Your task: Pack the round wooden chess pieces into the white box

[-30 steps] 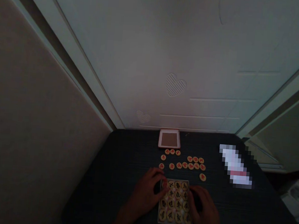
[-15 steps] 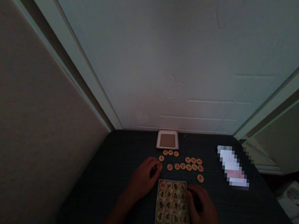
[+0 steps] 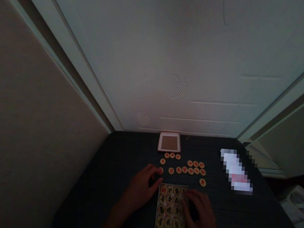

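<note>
In the head view, a square box of round xiangqi pieces lies on the dark table, most marked in black and one red-marked piece at its far left corner. My right hand reaches over the box's right column, thumb and fingers apart, partly hiding the pieces there. To the left, my left hand has its fingertips at a loose red-marked piece. Its thumb stays apart near the box's corner. More red-marked pieces lie in loose rows beyond the box.
A shallow pinkish-white tray or lid lies at the table's back edge. On the right is a blurred-out pale object. A white panel with embossed hearts rises behind the table; a wall stands at left.
My right hand has moved left from the box's edge to over its right column. My left thumb and fingers have spread apart, and a red-marked piece now shows at the left fingertips.
</note>
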`<action>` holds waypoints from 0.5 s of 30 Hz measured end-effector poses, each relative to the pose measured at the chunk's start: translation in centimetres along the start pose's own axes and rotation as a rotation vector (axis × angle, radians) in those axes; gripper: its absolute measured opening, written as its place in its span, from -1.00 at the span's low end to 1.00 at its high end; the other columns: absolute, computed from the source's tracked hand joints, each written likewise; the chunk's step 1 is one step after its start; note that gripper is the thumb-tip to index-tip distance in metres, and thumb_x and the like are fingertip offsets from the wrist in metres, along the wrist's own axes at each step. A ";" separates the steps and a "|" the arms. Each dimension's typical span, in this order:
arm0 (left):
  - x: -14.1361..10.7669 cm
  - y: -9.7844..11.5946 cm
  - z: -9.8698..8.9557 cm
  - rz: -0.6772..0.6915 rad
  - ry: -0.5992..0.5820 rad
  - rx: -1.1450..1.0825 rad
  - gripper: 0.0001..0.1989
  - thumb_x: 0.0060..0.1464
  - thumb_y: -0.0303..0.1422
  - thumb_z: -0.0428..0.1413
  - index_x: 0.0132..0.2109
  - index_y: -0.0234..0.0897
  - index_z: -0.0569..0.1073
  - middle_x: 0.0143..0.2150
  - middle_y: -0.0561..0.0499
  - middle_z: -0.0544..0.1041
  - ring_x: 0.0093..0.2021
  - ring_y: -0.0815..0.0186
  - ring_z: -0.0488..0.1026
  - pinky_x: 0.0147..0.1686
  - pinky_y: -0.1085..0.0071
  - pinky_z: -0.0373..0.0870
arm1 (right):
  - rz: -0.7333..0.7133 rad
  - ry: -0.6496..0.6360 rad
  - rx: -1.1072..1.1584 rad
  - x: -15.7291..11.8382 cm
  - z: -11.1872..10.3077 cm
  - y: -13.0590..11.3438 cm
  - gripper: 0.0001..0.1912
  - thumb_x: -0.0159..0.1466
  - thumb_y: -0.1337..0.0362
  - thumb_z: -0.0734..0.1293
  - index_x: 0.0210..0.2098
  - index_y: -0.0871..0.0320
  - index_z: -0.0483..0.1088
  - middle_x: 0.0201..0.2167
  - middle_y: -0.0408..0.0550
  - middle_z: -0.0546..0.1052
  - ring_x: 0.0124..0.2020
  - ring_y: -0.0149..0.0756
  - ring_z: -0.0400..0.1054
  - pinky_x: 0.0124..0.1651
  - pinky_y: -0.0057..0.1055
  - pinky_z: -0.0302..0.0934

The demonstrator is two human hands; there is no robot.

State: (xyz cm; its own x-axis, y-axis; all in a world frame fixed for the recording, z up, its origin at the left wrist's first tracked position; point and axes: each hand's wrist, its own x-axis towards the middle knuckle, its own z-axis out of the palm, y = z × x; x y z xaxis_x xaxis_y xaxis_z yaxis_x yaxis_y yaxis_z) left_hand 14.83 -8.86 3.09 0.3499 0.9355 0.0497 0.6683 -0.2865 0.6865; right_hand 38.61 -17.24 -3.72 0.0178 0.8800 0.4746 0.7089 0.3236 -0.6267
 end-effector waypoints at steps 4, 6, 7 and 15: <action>-1.4 0.5 0.7 -0.032 -0.054 -0.059 -0.89 0.30 -0.33 0.12 -0.05 -0.12 0.49 -0.11 0.04 0.52 -0.22 0.30 0.49 -0.15 0.36 0.42 | -0.091 -0.183 0.008 1.2 0.9 -1.8 -0.85 0.38 0.26 0.33 -0.06 -0.01 0.48 -0.10 -0.05 0.59 -0.09 -0.14 0.48 -0.03 -0.16 0.42; -2.0 0.6 1.1 -0.036 -0.068 -0.095 -0.90 0.31 -0.32 0.10 -0.08 -0.13 0.49 -0.12 0.03 0.51 -0.23 0.30 0.48 -0.16 0.37 0.42 | -0.099 -0.252 0.000 1.8 1.5 -2.6 -0.86 0.38 0.29 0.33 -0.08 0.00 0.48 -0.13 -0.07 0.60 -0.10 -0.14 0.47 -0.03 -0.15 0.40; -2.3 0.6 1.3 -0.032 -0.069 -0.113 -0.90 0.32 -0.33 0.08 -0.08 -0.14 0.49 -0.11 0.03 0.51 -0.22 0.31 0.48 -0.15 0.38 0.42 | -0.101 -0.277 -0.006 2.0 1.9 -2.9 -0.86 0.37 0.31 0.34 -0.09 0.00 0.48 -0.13 -0.08 0.60 -0.10 -0.14 0.47 -0.03 -0.15 0.39; -3.0 0.0 2.2 -0.022 -0.014 -0.153 -0.88 0.32 -0.38 0.08 -0.06 -0.13 0.50 -0.09 0.01 0.52 -0.19 0.29 0.48 -0.09 0.36 0.43 | -0.096 -0.267 -0.049 2.7 3.9 -3.6 -0.80 0.35 0.43 0.32 -0.12 0.00 0.47 -0.20 -0.12 0.61 -0.18 -0.16 0.45 -0.02 -0.11 0.33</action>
State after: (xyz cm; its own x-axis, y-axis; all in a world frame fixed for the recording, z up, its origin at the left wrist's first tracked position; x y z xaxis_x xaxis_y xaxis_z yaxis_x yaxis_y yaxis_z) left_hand 15.26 -12.17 1.36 0.3462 0.9378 0.0244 0.5683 -0.2304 0.7899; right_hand 33.33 -14.62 -2.61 -0.2328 0.9088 0.3462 0.7316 0.3982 -0.5534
